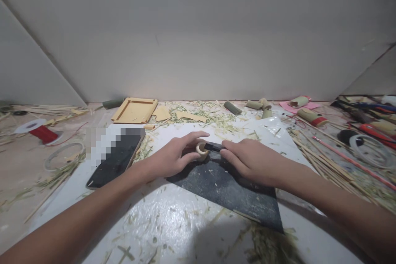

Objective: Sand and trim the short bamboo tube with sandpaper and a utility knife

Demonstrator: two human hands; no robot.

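Note:
My left hand (173, 157) pinches a short pale bamboo ring (201, 150) and holds it down on a dark mat (229, 192) that lies on a white sheet (173, 218). My right hand (247, 161) grips a small dark-handled tool (213, 146) whose tip reaches into the ring's opening. Both hands are closed and meet at the middle of the worktop, close to each other. The tool's blade is hidden inside the ring and under my fingers.
A dark phone-like slab (116, 159) lies left of the hands. At the back sit a yellow wooden tray (135, 110) and several bamboo tube pieces (256, 105). A red wire spool (41, 131) is far left. Thin bamboo sticks (321, 161) and tools lie right. Shavings litter everything.

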